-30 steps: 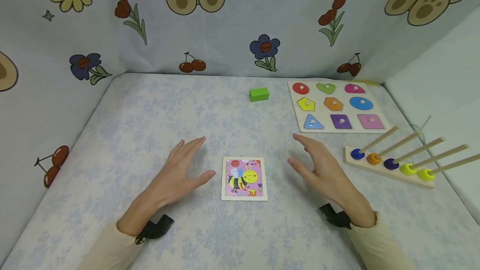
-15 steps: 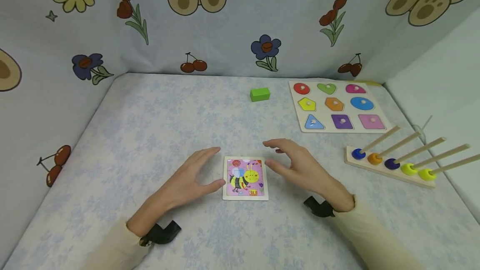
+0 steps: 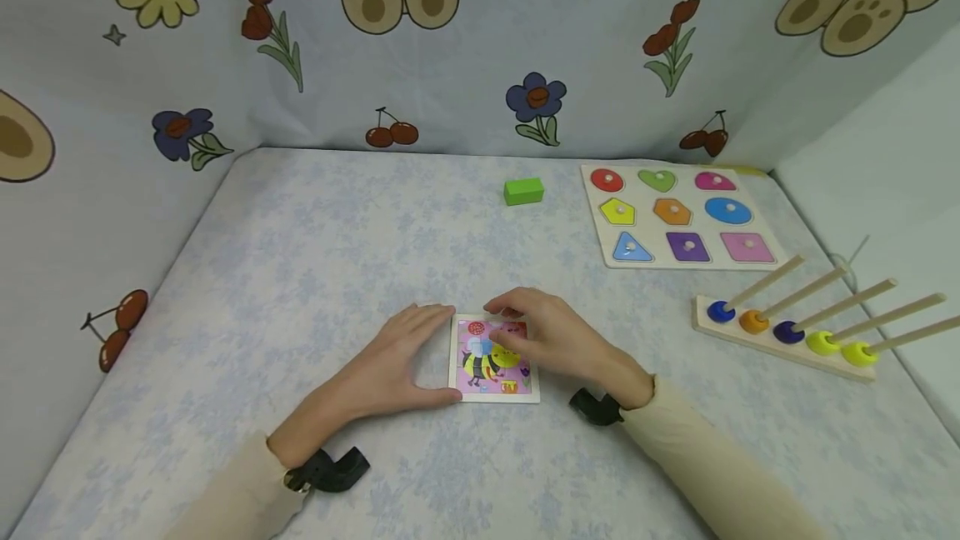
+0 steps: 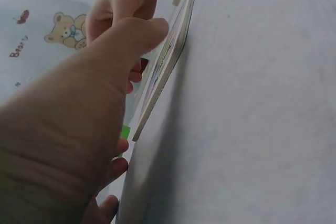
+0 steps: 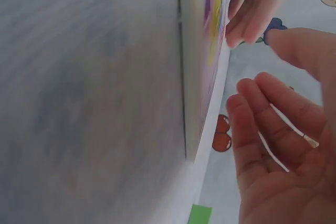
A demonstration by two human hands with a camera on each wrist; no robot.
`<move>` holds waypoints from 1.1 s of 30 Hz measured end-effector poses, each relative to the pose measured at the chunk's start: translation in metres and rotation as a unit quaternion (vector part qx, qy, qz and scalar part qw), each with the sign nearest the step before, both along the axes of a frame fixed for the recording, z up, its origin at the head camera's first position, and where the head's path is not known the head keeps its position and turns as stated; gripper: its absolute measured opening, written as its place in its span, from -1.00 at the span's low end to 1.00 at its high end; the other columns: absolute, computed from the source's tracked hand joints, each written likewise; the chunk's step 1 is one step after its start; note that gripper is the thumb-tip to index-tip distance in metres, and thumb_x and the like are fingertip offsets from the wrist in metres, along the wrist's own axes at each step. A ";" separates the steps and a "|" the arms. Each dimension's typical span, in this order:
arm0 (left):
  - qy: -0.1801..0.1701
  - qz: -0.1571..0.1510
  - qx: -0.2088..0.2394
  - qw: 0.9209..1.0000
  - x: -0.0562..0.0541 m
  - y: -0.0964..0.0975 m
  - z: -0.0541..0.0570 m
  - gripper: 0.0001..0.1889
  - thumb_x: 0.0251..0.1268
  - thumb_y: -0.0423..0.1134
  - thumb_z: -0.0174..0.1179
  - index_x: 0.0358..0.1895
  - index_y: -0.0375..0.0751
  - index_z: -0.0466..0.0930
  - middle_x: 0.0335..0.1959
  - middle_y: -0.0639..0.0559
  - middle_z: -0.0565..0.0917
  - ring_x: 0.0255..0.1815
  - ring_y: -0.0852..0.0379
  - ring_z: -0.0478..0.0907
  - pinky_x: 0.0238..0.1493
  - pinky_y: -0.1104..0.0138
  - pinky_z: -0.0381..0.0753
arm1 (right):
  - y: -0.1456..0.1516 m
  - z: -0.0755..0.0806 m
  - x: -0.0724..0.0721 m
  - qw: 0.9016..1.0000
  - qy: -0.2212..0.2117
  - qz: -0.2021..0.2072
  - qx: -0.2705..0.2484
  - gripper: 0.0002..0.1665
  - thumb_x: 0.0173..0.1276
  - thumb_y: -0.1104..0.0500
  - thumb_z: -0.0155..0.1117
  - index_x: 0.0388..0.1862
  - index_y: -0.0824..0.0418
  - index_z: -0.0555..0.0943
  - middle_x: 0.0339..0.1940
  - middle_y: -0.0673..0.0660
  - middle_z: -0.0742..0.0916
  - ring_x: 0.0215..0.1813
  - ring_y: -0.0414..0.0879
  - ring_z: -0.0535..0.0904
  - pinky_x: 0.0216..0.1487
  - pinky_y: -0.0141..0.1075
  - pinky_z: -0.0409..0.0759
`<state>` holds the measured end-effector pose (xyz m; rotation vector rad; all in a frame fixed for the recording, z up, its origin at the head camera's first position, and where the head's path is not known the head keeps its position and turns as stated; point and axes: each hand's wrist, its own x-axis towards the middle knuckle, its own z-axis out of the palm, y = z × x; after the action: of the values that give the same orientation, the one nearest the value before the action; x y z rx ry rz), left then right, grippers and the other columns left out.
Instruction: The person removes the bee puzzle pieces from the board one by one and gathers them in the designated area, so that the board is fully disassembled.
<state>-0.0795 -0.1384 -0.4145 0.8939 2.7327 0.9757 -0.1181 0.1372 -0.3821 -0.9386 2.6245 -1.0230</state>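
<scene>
A small square jigsaw puzzle (image 3: 486,367) in a pale wooden frame, with a bee on pink, lies flat on the table in the head view. My left hand (image 3: 390,367) is at its left side, fingers spread, thumb by the lower left corner; whether it touches the frame I cannot tell. Over the puzzle's upper right part hovers my right hand (image 3: 566,338), covering some of the picture. In the right wrist view that hand's loosely bent fingers (image 5: 249,135) hold nothing and stand apart from the puzzle frame (image 5: 194,77).
Behind the puzzle lies a green block (image 3: 523,192). A knobbed shape board (image 3: 652,259) is at the back right, full of coloured shapes. Nearer on the right stands a wooden peg stand (image 3: 776,342) with tilted-looking rods and coloured rings. Patterned cloth (image 3: 450,82) hangs behind the table.
Both hands have moved inward to the puzzle. The right hand came left until it is over the puzzle's upper right; the left hand shifted right to its left edge.
</scene>
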 end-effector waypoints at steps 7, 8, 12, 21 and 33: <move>0.022 -0.019 -0.013 1.000 -0.002 0.000 -0.001 0.14 0.04 0.30 0.51 0.61 -0.20 0.21 0.60 -0.08 0.31 0.64 -0.08 0.16 0.66 -0.13 0.00 | -0.010 -0.002 -0.004 0.999 0.020 0.017 0.029 -0.62 0.40 0.12 0.45 0.15 0.20 0.68 0.04 0.03 0.75 -0.01 -0.13 0.63 0.14 -0.19 0.69; 0.023 -0.020 -0.015 0.999 -0.002 0.000 -0.001 0.14 0.04 0.31 0.51 0.61 -0.20 0.21 0.60 -0.08 0.31 0.64 -0.08 0.16 0.66 -0.13 0.00 | -0.011 -0.002 -0.004 0.999 0.023 0.019 0.033 -0.63 0.40 0.12 0.45 0.14 0.19 0.69 0.03 0.02 0.75 -0.02 -0.14 0.62 0.13 -0.21 0.68; 0.024 -0.021 -0.023 0.999 -0.002 0.000 -0.002 0.14 0.05 0.32 0.49 0.62 -0.21 0.20 0.60 -0.07 0.30 0.65 -0.08 0.15 0.67 -0.12 0.00 | -0.015 -0.003 -0.005 0.998 0.033 0.028 0.046 -0.68 0.40 0.12 0.45 0.08 0.17 0.72 -0.05 -0.01 0.76 -0.09 -0.17 0.59 0.02 -0.27 0.66; 0.020 -0.015 -0.030 0.999 -0.001 0.001 -0.001 0.15 0.03 0.32 0.51 0.61 -0.23 0.21 0.60 -0.08 0.30 0.66 -0.09 0.11 0.67 -0.13 0.00 | -0.024 -0.006 -0.007 0.996 0.043 0.019 0.070 -0.73 0.39 0.11 0.46 0.01 0.18 0.75 -0.13 -0.01 0.75 -0.11 -0.16 0.57 -0.06 -0.29 0.61; 0.029 -0.018 -0.030 0.999 -0.002 0.000 -0.002 0.16 0.02 0.32 0.52 0.61 -0.25 0.22 0.60 -0.09 0.31 0.66 -0.09 0.12 0.66 -0.13 0.01 | -0.031 -0.006 -0.005 0.996 0.045 0.005 0.071 -0.69 0.36 0.14 0.48 0.04 0.21 0.76 -0.09 0.02 0.76 -0.06 -0.12 0.61 0.00 -0.22 0.65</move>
<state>-0.0810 -0.1389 -0.4163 0.9723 2.7683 0.8695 -0.1233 0.1067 -0.3884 -0.9859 2.7188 -0.7966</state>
